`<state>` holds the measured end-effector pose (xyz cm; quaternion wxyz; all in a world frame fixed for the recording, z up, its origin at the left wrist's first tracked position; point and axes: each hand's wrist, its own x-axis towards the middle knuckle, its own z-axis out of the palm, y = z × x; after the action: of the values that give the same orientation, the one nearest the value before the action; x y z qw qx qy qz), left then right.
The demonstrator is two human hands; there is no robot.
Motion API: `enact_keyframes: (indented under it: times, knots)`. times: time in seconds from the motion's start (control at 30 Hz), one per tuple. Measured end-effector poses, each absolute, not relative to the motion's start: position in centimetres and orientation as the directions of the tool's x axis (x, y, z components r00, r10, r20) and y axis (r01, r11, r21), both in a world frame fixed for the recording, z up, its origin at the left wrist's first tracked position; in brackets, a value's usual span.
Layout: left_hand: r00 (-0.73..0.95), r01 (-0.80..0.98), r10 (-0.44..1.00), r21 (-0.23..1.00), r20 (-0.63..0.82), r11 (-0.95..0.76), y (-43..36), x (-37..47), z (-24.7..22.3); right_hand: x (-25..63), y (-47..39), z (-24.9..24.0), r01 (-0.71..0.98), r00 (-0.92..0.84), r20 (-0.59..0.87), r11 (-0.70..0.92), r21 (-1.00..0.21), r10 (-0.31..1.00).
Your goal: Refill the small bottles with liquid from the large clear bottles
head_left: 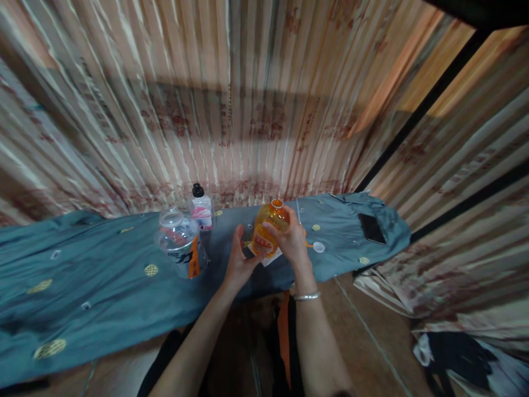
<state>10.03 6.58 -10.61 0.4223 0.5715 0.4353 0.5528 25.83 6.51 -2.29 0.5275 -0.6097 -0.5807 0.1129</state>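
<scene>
An orange see-through bottle with an uncapped round mouth is tilted slightly, my right hand wrapped around its right side. At its lower left is my left hand, thumb raised and fingers spread, with the fingertips by the bottle's base; whether they bear any weight is hard to tell. Something white and flat, like paper, shows beneath the bottle. To the right of my right hand lies a small white round piece with an orange strip, perhaps a cap.
A large clear plastic jar with an orange label stands on the blue-green cloth to the left. Behind it is a clear bottle with a black top. A dark phone lies at the right. Patterned curtains hang behind.
</scene>
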Motion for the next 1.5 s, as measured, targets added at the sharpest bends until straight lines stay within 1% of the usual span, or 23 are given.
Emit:
enact_keyframes:
  times: [0.13, 0.27, 0.33, 0.4, 0.47, 0.53, 0.57, 0.63, 0.7, 0.77, 0.87, 0.93, 1.03, 1.1, 1.17, 1.2, 1.23, 1.33, 1.4, 1.5]
  knots:
    - [0.051, -0.026, 0.958, 0.959, 0.284, -0.283, 8.3, 12.7, -10.6, 26.4, 6.2, -2.3, 0.563, 0.303, 0.415, 0.19, -0.804, 0.858]
    - [0.083, -0.055, 0.95, 0.954, 0.3, -0.296, 9.4, 13.8, -10.3, 28.4, 5.6, -2.4, 0.556, 0.202, 0.411, 0.242, -0.795, 0.889]
    - [0.071, -0.035, 0.95, 0.952, 0.305, -0.303, 9.9, 13.6, -10.1, 30.4, 5.5, -2.8, 0.592, 0.175, 0.414, 0.241, -0.769, 0.893]
    - [0.049, -0.007, 0.95, 0.951, 0.308, -0.308, 10.3, 13.2, -9.9, 32.9, 5.8, -3.4, 0.685, 0.173, 0.401, 0.182, -0.705, 0.9]
    - [0.038, 0.02, 0.952, 0.952, 0.305, -0.305, 10.7, 13.0, -9.7, 35.5, 6.4, -4.1, 0.812, 0.151, 0.354, 0.089, -0.577, 0.923]
    - [0.034, 0.043, 0.955, 0.954, 0.295, -0.296, 11.0, 13.0, -9.6, 37.6, 7.1, -4.9, 0.935, 0.061, 0.271, 0.039, -0.352, 0.961]
    - [0.031, 0.052, 0.957, 0.956, 0.289, -0.29, 11.1, 13.0, -9.6, 38.3, 7.5, -5.3, 0.974, -0.011, 0.221, 0.06, -0.219, 0.975]
    - [0.027, 0.065, 0.961, 0.958, 0.277, -0.278, 11.2, 13.1, -9.5, 39.1, 8.1, -6.3, 0.989, -0.148, 0.11, 0.145, 0.031, 0.983]
    - [0.03, 0.069, 0.964, 0.961, 0.265, -0.267, 11.0, 13.1, -9.4, 39.4, 8.6, -7.3, 0.949, -0.244, 0.018, 0.235, 0.209, 0.97]
    - [0.041, 0.072, 0.966, 0.964, 0.254, -0.257, 10.6, 13.1, -9.3, 39.6, 9.2, -8.2, 0.897, -0.316, -0.046, 0.314, 0.312, 0.948]
    - [0.031, 0.097, 0.968, 0.964, 0.247, -0.249, 9.9, 13.2, -9.3, 40.1, 10.1, -9.0, 0.836, -0.414, -0.074, 0.411, 0.363, 0.907]
    - [0.004, 0.115, 0.967, 0.961, 0.254, -0.253, 9.5, 13.3, -9.4, 40.3, 10.7, -9.0, 0.816, -0.465, -0.081, 0.462, 0.348, 0.882]
    - [-0.053, 0.128, 0.961, 0.956, 0.273, -0.265, 9.4, 13.6, -9.7, 40.4, 11.4, -8.4, 0.804, -0.514, -0.092, 0.516, 0.294, 0.853]
    - [-0.079, 0.123, 0.957, 0.955, 0.28, -0.269, 9.4, 13.8, -10.0, 40.1, 11.5, -7.6, 0.805, -0.52, -0.086, 0.521, 0.283, 0.85]
    - [-0.088, 0.105, 0.957, 0.958, 0.277, -0.268, 9.3, 14.0, -10.2, 39.9, 11.3, -6.5, 0.832, -0.503, -0.038, 0.496, 0.249, 0.863]
    - [-0.088, 0.091, 0.958, 0.96, 0.274, -0.266, 9.2, 14.1, -10.2, 39.8, 11.0, -5.8, 0.868, -0.475, 0.031, 0.463, 0.18, 0.879]
    - [-0.084, 0.075, 0.959, 0.961, 0.271, -0.265, 9.1, 14.1, -10.3, 39.8, 10.6, -5.0, 0.898, -0.44, 0.115, 0.433, 0.083, 0.891]
    - [-0.038, 0.013, 0.965, 0.965, 0.261, -0.26, 8.8, 14.1, -10.3, 40.2, 8.4, -1.7, 0.893, -0.314, 0.363, 0.403, -0.201, 0.877]
    - [0.009, -0.028, 0.968, 0.968, 0.25, -0.249, 8.6, 14.0, -10.3, 40.6, 6.2, 1.2, 0.838, -0.166, 0.509, 0.392, -0.378, 0.845]
    - [0.063, -0.081, 0.967, 0.967, 0.248, -0.243, 8.6, 13.9, -10.2, 41.1, 2.4, 5.8, 0.698, 0.115, 0.617, 0.379, -0.608, 0.778]
